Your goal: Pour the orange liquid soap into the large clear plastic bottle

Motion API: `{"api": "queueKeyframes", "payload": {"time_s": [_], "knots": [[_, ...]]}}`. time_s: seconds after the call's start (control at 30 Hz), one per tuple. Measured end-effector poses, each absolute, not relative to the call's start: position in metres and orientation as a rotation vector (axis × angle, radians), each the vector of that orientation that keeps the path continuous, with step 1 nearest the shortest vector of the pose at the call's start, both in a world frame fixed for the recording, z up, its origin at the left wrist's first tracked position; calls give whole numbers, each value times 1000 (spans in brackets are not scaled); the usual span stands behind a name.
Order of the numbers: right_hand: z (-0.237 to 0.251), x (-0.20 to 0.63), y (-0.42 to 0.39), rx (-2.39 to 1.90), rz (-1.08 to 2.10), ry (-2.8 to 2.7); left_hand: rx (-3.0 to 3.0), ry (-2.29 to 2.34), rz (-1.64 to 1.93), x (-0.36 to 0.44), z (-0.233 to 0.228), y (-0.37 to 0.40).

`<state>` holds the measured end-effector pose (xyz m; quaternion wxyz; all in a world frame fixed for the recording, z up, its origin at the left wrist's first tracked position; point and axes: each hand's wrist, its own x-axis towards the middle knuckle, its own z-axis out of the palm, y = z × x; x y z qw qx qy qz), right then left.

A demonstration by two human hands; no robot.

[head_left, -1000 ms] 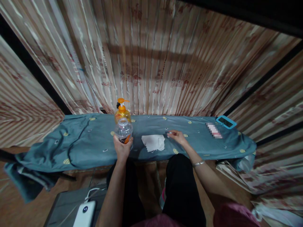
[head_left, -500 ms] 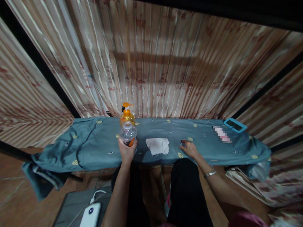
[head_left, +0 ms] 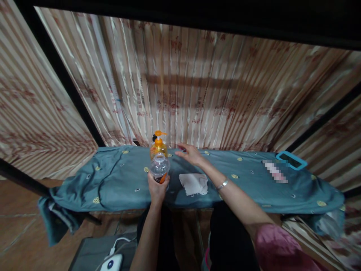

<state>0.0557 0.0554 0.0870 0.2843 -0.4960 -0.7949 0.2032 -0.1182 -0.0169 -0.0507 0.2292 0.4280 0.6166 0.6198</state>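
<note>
Bottle (head_left: 160,166) sits in the left hand (head_left: 158,189), curled round it, while the right hand (head_left: 192,154), half open and looking empty, seems to reach for the pump bottle (head_left: 158,148) past the left hand, maybe needing a careful grab next.

My left hand (head_left: 158,186) wraps round an upright clear plastic bottle (head_left: 160,165) with an orange-and-black label, just in front of a yellow pump bottle (head_left: 158,147) topped in orange. My right hand (head_left: 192,154), fingers parted, is near the pump bottle but apart from it. A rumpled white sheet (head_left: 193,184) lies between my forearms on the blue-green patterned cloth (head_left: 118,188)
</note>
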Motion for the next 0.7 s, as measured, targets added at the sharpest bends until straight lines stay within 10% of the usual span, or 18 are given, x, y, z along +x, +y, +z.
{"api": "queueKeyframes", "payload": {"time_s": [0.7], "knots": [[95, 41, 125, -917, 876, -1723, 1158, 1695, 1707, -119, -51, -16]]}}
